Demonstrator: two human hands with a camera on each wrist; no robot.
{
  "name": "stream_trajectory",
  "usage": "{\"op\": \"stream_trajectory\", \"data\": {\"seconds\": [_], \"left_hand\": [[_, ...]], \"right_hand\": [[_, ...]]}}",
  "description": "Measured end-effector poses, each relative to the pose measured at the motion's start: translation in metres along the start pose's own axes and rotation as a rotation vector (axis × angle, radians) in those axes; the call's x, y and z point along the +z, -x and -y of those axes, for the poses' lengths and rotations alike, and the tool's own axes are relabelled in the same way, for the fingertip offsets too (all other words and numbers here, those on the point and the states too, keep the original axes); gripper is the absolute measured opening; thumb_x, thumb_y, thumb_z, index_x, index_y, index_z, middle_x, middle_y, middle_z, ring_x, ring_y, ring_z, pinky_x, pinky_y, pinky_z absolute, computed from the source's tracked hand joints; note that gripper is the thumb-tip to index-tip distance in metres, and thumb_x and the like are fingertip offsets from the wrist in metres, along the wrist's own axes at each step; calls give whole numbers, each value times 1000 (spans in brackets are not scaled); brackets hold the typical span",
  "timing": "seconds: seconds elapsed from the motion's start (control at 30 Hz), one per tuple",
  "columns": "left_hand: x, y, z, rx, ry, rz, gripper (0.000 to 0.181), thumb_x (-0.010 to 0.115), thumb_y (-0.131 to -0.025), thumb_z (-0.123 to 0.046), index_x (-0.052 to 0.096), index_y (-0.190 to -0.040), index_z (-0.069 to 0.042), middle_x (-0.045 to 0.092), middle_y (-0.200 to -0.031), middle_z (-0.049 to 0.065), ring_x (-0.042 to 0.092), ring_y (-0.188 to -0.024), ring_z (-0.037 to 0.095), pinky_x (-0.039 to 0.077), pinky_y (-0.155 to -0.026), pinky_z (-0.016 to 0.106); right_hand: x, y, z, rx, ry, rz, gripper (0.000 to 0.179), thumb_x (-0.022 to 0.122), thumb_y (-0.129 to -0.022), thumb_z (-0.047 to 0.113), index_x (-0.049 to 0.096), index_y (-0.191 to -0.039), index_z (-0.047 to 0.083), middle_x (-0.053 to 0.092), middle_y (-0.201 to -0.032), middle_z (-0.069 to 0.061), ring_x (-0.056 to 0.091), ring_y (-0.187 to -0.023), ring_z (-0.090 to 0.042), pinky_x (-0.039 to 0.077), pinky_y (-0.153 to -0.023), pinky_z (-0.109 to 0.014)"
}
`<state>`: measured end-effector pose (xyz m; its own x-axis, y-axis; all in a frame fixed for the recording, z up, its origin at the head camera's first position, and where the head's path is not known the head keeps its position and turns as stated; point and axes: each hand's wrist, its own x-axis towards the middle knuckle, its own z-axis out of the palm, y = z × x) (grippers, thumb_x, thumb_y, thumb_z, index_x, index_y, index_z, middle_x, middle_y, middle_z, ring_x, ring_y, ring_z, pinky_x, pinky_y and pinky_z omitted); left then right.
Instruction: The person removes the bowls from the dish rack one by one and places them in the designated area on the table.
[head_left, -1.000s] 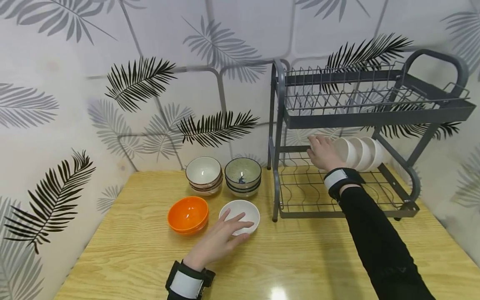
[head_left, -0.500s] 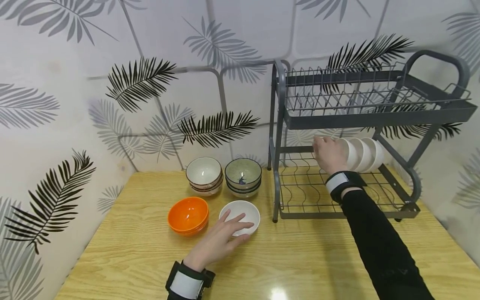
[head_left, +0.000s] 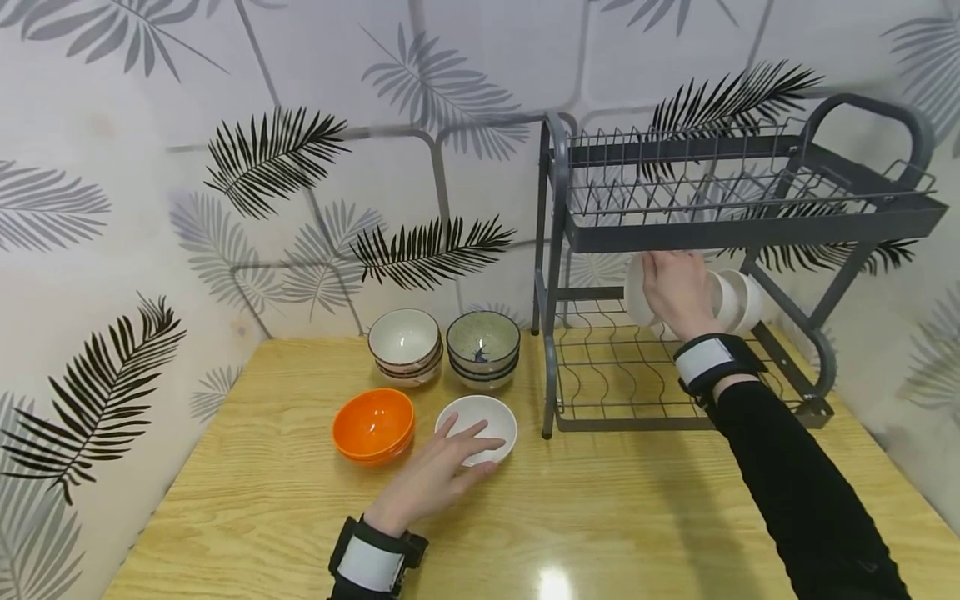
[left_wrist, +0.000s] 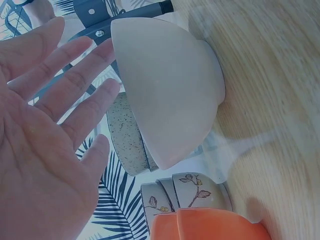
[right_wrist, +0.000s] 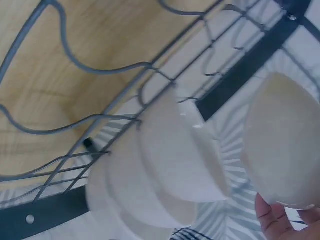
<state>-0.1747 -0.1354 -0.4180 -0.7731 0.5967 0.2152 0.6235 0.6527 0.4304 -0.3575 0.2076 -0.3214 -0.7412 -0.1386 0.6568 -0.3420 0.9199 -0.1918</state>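
Observation:
My right hand grips a white bowl inside the lower tier of the grey dish rack. In the right wrist view the held bowl hangs apart from several white bowls standing on edge in the wires, my fingers at its rim. My left hand hovers over another white bowl on the table, fingers spread and relaxed. The left wrist view shows its fingertips close by that bowl's rim, holding nothing.
Two orange bowls are nested left of the white one. Behind them stand a stack of brown-rimmed bowls and a stack of dark-rimmed greenish bowls. The rack's upper tier overhangs my right hand.
My right hand has risen and shifted right, and a white bowl now shows to the left of its fingers. The left hand stays at the white bowl on the table.

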Motion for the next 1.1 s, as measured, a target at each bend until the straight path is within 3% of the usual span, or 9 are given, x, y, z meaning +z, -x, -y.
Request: {"op": "stream_trajectory", "data": {"seconds": [0.13,0.27,0.37,0.47,0.67,0.87,0.97,1.1], "left_hand": [[0,-1,0,1,1,3,35,56,-97,-26,62,-128,-11,61,-129,4,40,-132,21,11,-118,50],[0,-1,0,1,17,-6,37,55,-97,-27,60,-131,-11,58,-133,7,39,-133,21,11,-118,51],[0,-2,0,10,26,-29,40,55,-98,-27,57,-134,-10,54,-137,11,39,-134,22,12,-117,52],[0,-3,-1,34,26,-72,43,56,-97,-27,54,-136,-7,51,-140,13,38,-134,23,13,-117,53],[-4,-5,-7,110,36,-207,49,60,-94,-24,49,-139,-7,51,-141,9,37,-134,19,16,-117,51],[-10,-7,-17,214,46,-320,53,63,-93,-19,46,-142,-8,48,-144,8,36,-135,21,18,-116,52],[-13,-7,-23,273,21,-359,55,64,-91,-17,46,-142,-7,47,-145,10,37,-135,24,22,-114,54],[-17,-7,-35,352,7,-417,55,64,-91,-24,47,-140,-5,48,-143,11,38,-134,24,25,-112,56]], "right_hand": [[-11,7,6,30,-48,0,37,40,-103,18,57,-132,2,66,-109,-27,59,-97,-44,39,-99,-60],[-21,20,12,148,-157,39,42,39,-103,25,59,-128,-2,62,-117,-29,55,-105,-46,44,-91,-61],[-32,33,17,246,-264,85,50,35,-104,33,58,-129,-4,57,-126,-30,49,-114,-47,40,-95,-63],[-43,47,23,303,-354,132,54,33,-104,37,58,-129,-3,55,-128,-30,51,-111,-47,44,-89,-63],[-60,74,38,308,-534,201,54,35,-104,35,57,-127,-8,58,-121,-33,58,-98,-43,54,-70,-49],[-64,102,53,286,-810,317,50,39,-104,28,55,-126,-13,62,-108,-30,65,-81,-18,57,-60,-26],[-62,112,61,307,-971,420,48,40,-104,26,53,-128,-14,62,-109,-27,66,-79,-12,59,-59,-28],[-53,125,74,314,-1112,559,46,40,-104,21,51,-129,-16,58,-118,-31,66,-86,-17,60,-63,-31]]}}
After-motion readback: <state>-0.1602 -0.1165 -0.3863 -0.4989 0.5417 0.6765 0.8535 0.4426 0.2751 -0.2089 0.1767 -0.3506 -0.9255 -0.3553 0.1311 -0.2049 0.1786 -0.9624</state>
